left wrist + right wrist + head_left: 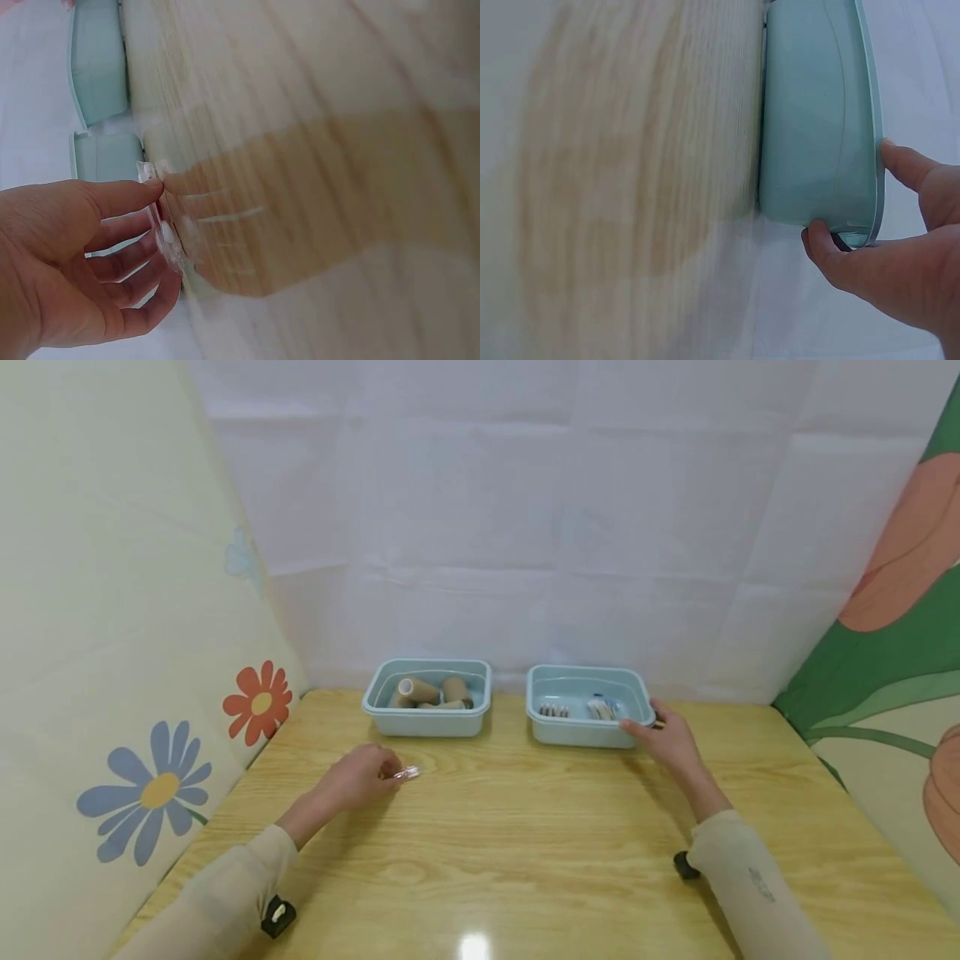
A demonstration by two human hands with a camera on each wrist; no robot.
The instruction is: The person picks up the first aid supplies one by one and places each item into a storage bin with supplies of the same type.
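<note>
My left hand (365,777) is low over the table in front of the left bin, pinching a small clear plastic packet (166,232) between thumb and fingertips. What the packet contains is too blurred to tell. My right hand (670,742) grips the front right corner of the right light-blue bin (817,120), thumb at the rim and fingers round the side. A small dark patch shows beside those fingers; I cannot tell what it is. Inside that bin lie a row of small striped items (554,711) and a small pale-and-blue bundle (602,707).
The left light-blue bin (427,724) holds several brown cardboard tubes (420,690). Both bins stand side by side at the back of the wooden table (480,843). A white cloth (465,527) hangs behind, with flower-printed sheets at both sides.
</note>
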